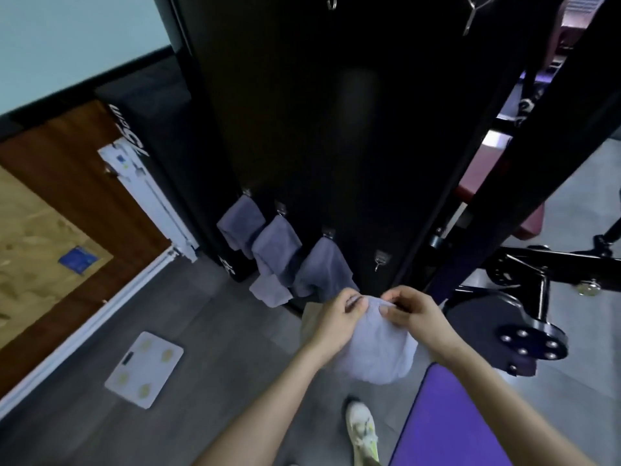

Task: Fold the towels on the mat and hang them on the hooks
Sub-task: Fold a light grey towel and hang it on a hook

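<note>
Towel (pixel 376 344) lower centre, bunched, top edge pinched by left grip (pixel 336 317) and right grip (pixel 416 314), likely forming a loop for the empty hook (pixel 381 260) just above; three towels (pixel 275 253) hung left of it.

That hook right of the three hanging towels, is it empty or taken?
Empty: the hook shows bare metal; the towel is pinched by the left hand and right hand below it.

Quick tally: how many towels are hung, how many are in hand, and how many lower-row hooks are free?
Hung towels: 3
Held towel: 1
Free lower-row hook: 1
Total: 4 towels, 1 free hook
</note>
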### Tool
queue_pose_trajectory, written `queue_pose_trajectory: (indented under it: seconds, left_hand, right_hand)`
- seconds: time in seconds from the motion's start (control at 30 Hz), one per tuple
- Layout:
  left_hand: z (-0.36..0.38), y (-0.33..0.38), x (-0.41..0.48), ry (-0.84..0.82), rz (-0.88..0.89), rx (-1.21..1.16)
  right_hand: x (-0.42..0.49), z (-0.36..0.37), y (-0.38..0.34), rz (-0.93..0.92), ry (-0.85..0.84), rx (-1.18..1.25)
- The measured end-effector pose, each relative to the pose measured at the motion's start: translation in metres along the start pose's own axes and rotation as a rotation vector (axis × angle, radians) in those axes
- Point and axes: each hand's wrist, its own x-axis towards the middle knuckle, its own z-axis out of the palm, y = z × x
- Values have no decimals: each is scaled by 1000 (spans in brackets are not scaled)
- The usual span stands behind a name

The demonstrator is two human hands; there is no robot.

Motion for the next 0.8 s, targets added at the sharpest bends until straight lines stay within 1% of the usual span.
queue_pose_trajectory:
  seconds: [0.1,0.27,0.43,0.53,0.57,0.7,0.73,0.8]
  left_hand:
    - [11,4,41,54,-55,77]
    - [38,-3,107,15,-171,117]
    - [56,-16,147,-35,-250,-10]
    - [61,-24,163,-15,-282,-60]
    - [61,-24,164,-7,-288,-69]
    - [67,-37,171,15,-328,-88]
    - [70,-39,172,22,-342,-115]
    - [75,-38,174,47,-362,-188]
  right_hand:
    - [37,-13,6,38,36,-1]
    - [93,-30,27,137,109,-63]
    - [119,-39,51,119,139,-84]
    - [123,-42,56,122,150,-31]
    - [123,-40,59,113,175,-66]
    - [119,-27,70,59,366,-398]
    - [119,-23,73,61,382,-417]
    - [122,-16,82,94,365,-377]
